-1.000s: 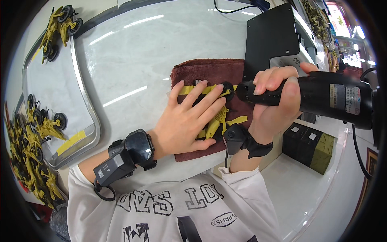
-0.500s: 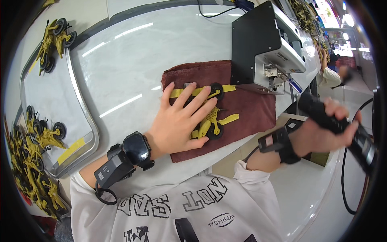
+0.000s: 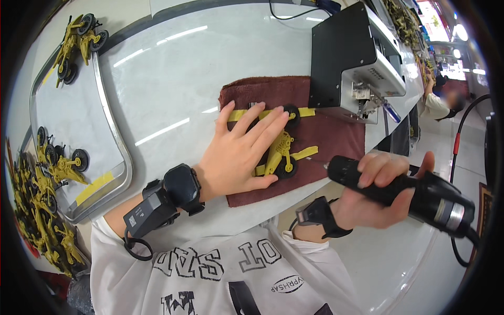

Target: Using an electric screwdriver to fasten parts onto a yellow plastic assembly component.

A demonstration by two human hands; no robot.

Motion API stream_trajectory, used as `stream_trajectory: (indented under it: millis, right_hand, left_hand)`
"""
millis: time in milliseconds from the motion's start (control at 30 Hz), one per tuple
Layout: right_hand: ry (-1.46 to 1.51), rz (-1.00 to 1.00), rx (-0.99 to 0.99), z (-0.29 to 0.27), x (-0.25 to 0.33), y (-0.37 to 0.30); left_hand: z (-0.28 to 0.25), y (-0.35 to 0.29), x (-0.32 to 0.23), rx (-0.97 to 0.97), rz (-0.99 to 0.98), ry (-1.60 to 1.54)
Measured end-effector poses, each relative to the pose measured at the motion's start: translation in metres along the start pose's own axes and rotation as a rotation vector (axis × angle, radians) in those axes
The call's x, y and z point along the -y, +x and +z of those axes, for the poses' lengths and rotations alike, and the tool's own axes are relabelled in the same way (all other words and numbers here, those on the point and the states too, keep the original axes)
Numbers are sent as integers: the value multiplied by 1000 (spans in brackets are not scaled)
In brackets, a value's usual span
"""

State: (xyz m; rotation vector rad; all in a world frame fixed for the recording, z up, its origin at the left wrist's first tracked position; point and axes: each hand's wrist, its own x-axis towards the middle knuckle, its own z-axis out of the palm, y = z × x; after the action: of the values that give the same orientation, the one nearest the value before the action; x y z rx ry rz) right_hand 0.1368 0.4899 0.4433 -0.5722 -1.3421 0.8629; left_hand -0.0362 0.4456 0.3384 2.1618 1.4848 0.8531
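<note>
A yellow toy motorcycle point(image 3: 280, 151) with black wheels lies on its side on a folded brown cloth point(image 3: 341, 131). Yellow tape strips point(image 3: 305, 153) stick out from under it. My left hand point(image 3: 236, 149) rests flat over the toy's left part, fingers outstretched, hiding much of it. Wrapped around a black electric screwdriver point(image 3: 438, 205) is my right hand point(image 3: 375, 202), at the right of the cloth. The screwdriver's thin bit points left toward the toy, apart from it, near the cloth's right front part.
A black and white machine point(image 3: 341, 58) stands behind the cloth's right side. To the left, a metal-rimmed tray point(image 3: 118, 147) carries toy motorcycles point(image 3: 65, 167), with a heap of more point(image 3: 39, 226) beyond. A cord point(image 3: 455, 142) hangs at right. Another person point(image 3: 441, 102) works at far right.
My right hand has brought the screwdriver left and inward, closer to the cloth, with its bit now aimed at the toy. My left hand stays on the toy.
</note>
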Motion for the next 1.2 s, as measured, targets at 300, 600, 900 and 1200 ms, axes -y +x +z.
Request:
stream_trajectory:
  millis: [300,600,900,1200]
  right_hand:
    - [94,-63,104,15,-24,-11]
    - [41,42,98,14,-33,-9]
    - [175,72,173,14,-47,-7]
    - [203,167,279,1,-36,3]
  left_hand:
    - [-2,-2,1,29,-16,-13]
    - [-1,-2,2,33,-15,-10]
    - [0,0,1,48,-16,9]
    - [-3,-3,0,32,-3,14]
